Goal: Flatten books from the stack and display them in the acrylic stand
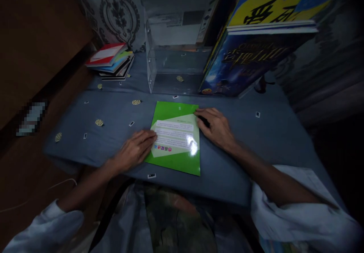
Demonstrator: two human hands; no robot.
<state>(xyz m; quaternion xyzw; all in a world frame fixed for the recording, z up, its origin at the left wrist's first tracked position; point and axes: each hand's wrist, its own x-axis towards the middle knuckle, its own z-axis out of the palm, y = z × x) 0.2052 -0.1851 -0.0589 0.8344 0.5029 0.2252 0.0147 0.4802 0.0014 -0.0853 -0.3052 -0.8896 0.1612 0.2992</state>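
Green booklet (176,165) lies in front of me, near the front of a table covered by a grey-blue cloth (233,165). The room is dim: brown wood (36,29) stands along my left, and behind the table hangs or rises a pale surface with a dark ornate pattern (118,12); I cannot tell whether it is paper or fabric. On the cloth I make out six printed pineapples (136,102), one seen through clear plastic, and at least eight little label prints (131,123). One stack of books (109,57) sits at the back left, red cover uppermost, its layers too dim to count surely. One clear plastic holder (150,63) stands at the back middle, and just right of it at least two upright books (247,63), a dark blue cover before a blue and yellow one. A single thin white cord (61,183) trails off at the lower left. Both my hands are at the one booklet. My left hand (139,148) has its fingers close together and only slightly bent, tips on the left edge; its thumb is hidden, so I cannot tell whether it pinches. My right hand (214,126) is loosely curled, fingertips touching the upper right edge, with darkness between thumb and fingers; I cannot tell whether it grips there.
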